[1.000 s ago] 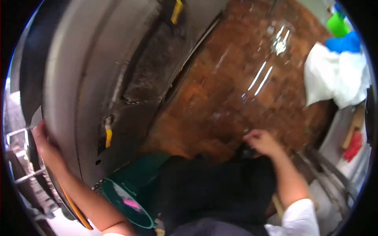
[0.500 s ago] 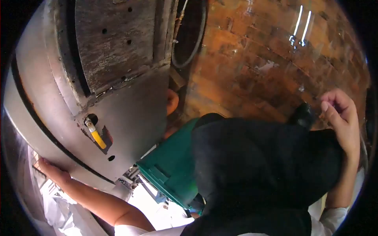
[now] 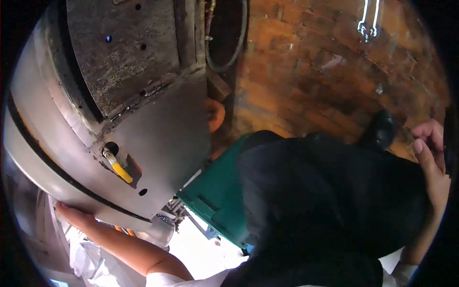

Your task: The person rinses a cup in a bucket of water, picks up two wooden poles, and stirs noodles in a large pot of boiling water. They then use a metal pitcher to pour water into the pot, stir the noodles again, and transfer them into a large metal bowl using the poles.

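My left hand (image 3: 74, 215) reaches to the outer lower edge of a curved stainless steel machine (image 3: 160, 138); its fingers are mostly hidden at that edge, so their grip does not show. A yellow lever handle (image 3: 120, 171) sticks out of a hole in the steel panel. At the far right, out beside the black-clothed legs (image 3: 334, 191), my right hand (image 3: 431, 148) hangs in the air. Its fingers are loosely curled, the thumb stands a little apart from them, and nothing shows between.
A green plastic bin (image 3: 215, 196) stands between the machine and the legs. Reddish-brown floor tiles (image 3: 306, 86) look wet and shiny. A black shoe (image 3: 380, 129) rests on them. A dark hose (image 3: 229, 64) loops near the machine, with a round orange object (image 3: 216, 115) below it.
The view has shifted slightly, so the machine sits a little lower. My right hand has moved outward to the right and down. The left hand stays at the machine's edge.
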Tool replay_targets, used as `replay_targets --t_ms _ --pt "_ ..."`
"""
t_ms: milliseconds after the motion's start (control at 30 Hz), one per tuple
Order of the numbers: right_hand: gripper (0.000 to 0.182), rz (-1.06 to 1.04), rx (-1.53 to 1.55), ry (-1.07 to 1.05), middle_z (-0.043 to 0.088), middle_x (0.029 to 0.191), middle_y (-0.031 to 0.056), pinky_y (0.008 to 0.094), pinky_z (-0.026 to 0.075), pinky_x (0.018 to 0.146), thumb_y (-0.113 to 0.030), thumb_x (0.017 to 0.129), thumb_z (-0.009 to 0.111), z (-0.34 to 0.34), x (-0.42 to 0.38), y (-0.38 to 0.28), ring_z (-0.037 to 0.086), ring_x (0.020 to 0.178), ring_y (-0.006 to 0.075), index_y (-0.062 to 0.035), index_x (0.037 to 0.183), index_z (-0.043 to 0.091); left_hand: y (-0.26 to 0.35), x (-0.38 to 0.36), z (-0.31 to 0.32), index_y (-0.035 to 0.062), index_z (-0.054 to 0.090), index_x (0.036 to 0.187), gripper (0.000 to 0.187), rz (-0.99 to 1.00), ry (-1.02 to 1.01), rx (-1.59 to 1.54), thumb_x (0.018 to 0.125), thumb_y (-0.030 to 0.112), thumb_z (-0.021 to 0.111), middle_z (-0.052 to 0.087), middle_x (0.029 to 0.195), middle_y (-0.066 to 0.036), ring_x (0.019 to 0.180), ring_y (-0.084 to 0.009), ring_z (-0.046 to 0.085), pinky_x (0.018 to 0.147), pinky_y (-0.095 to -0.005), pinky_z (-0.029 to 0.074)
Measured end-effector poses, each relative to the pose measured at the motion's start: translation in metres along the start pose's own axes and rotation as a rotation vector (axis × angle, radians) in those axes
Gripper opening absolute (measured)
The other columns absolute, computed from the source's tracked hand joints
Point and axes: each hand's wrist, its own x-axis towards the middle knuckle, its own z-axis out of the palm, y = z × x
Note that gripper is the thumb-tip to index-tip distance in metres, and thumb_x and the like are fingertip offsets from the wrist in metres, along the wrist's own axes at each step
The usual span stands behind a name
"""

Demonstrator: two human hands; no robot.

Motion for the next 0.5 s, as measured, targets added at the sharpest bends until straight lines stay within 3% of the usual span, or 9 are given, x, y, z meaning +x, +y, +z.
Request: replay_targets --t_ms 67,133,200,233,300,333,367,433,500 --pt "0.019 0.024 -0.022 0.100 0.051 0.092 -0.0010 0.0214 0.038 0.073 -0.018 0.090 0.058 0.009 -0.004 0.011 0.047 0.083 0.0071 -0.0058 0.104 0.054 -0.001 0.002 0.000 -0.0005 0.051 0.126 0.054 0.005 0.051 0.024 0.091 0.040 0.041 0.051 0.128 -0.014 0.117 -0.0254 0.047 0.102 -0.0379 0.034" --pt "0.016 -0.129 0.008 0.114 0.051 0.091 -0.0015 0.0226 0.039 0.073 -0.016 0.091 0.057 0.006 0.000 0.017 0.048 0.081 0.0080 -0.0056 0.101 0.053 -0.002 0.008 -0.002 0.0000 0.050 0.127 0.054 0.002 -0.015 -0.039 0.093 0.040 0.041 0.051 0.129 -0.014 0.118 -0.0253 0.046 0.103 -0.0381 0.033" --pt "0.010 0.010 0.055 0.063 0.055 0.083 -0.0006 0.0221 0.042 0.069 -0.008 0.086 0.064 -0.003 0.010 0.003 0.052 0.079 0.0078 -0.0024 0.089 0.057 -0.004 0.004 -0.004 0.0005 0.050 0.129 0.053 -0.021 -0.045 -0.125 0.094 0.039 0.040 0.050 0.130 -0.013 0.119 -0.0251 0.046 0.103 -0.0384 0.033" --pt "0.006 -0.134 0.040 0.204 0.056 0.080 -0.0008 0.0236 0.044 0.068 -0.003 0.085 0.062 0.006 0.016 0.009 0.053 0.076 0.0086 -0.0027 0.086 0.056 0.001 0.000 0.001 0.0009 0.050 0.130 0.051 -0.027 -0.068 -0.058 0.095 0.037 0.039 0.050 0.131 -0.013 0.119 -0.0244 0.046 0.104 -0.0378 0.032" --pt "0.004 -0.216 -0.209 0.071 0.059 0.072 0.0021 0.0257 0.045 0.063 0.000 0.083 0.060 -0.003 0.032 -0.024 0.055 0.069 0.0098 0.0002 0.081 0.063 -0.016 0.014 -0.007 0.0005 0.049 0.131 0.049 -0.103 -0.152 -0.075 0.098 0.035 0.038 0.051 0.131 -0.013 0.119 -0.0237 0.046 0.104 -0.0362 0.032" --pt "0.006 -0.270 -0.287 0.122 0.062 0.070 0.0052 0.0268 0.046 0.062 -0.001 0.083 0.061 -0.004 0.035 -0.048 0.057 0.068 0.0100 0.0008 0.080 0.065 -0.033 0.029 -0.015 -0.0002 0.049 0.132 0.049 -0.151 -0.219 -0.155 0.099 0.034 0.037 0.052 0.130 -0.013 0.119 -0.0236 0.047 0.103 -0.0353 0.033" --pt "0.006 -0.317 -0.321 0.196 0.065 0.073 0.0098 0.0299 0.048 0.063 -0.004 0.083 0.063 -0.010 0.051 -0.042 0.060 0.068 0.0139 0.0007 0.081 0.065 -0.023 0.013 -0.003 0.0013 0.052 0.128 0.059 -0.139 -0.126 -0.063 0.094 0.048 0.042 0.056 0.124 -0.011 0.114 -0.0256 0.050 0.100 -0.0383 0.036" --pt "0.014 -0.486 -0.449 0.449 0.065 0.072 0.0187 0.0388 0.050 0.064 -0.012 0.082 0.065 -0.011 0.063 -0.059 0.064 0.067 0.0301 0.0017 0.079 0.065 -0.018 -0.007 0.001 -0.0002 0.058 0.119 0.043 0.295 -0.194 0.218 0.098 0.033 0.040 0.061 0.118 -0.016 0.110 -0.0311 0.056 0.096 -0.0387 0.041" --pt "0.014 -0.637 -0.730 0.479 0.064 0.072 0.0199 0.0403 0.050 0.062 -0.015 0.081 0.065 -0.021 0.073 -0.076 0.065 0.068 0.0321 -0.0011 0.083 0.067 0.012 -0.018 -0.008 0.0008 0.061 0.106 0.038 0.536 -0.219 0.712 0.092 0.030 0.040 0.062 0.107 -0.021 0.102 -0.0382 0.057 0.088 -0.0477 0.044"
